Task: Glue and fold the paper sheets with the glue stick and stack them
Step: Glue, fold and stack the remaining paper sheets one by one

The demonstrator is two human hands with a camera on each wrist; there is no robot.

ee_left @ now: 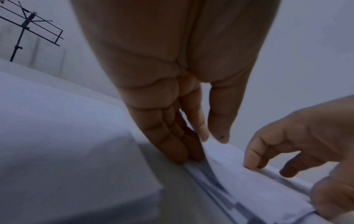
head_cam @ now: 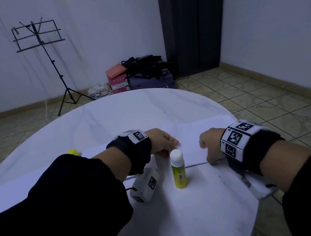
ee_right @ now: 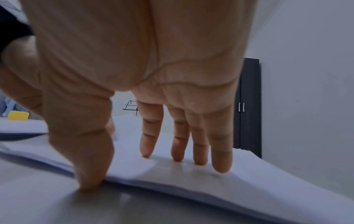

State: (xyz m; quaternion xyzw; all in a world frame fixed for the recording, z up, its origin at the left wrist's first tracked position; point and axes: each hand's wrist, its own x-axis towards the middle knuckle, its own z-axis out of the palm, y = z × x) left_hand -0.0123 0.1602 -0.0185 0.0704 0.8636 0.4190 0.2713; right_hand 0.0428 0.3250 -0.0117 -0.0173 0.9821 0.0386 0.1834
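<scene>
Pressing down on the pile of white paper sheets (head_cam: 195, 142) with both hands, near edge toward me. My left hand (head_cam: 161, 142) has fingers straight; thumb and forefinger look to be pinching the lifted corner of the top sheet, per the left wrist view. My right hand (head_cam: 210, 143) lies fingers extended, tips flat on the top sheet, thumb planted at the pile's near edge; it grips nothing. The upright yellow-green glue stick with its white cap (head_cam: 178, 168) stands on the round white marble-look table (head_cam: 121, 115) just behind my left fingers, between both wrists, slightly nearer the left. Its long axis is vertical. A yellow object (head_cam: 72, 152) sits beyond my left forearm; what it is, I cannot tell. Judgement: the paper's long edge runs left to right across both hands, so the fold goes away from me or toward me.
</scene>
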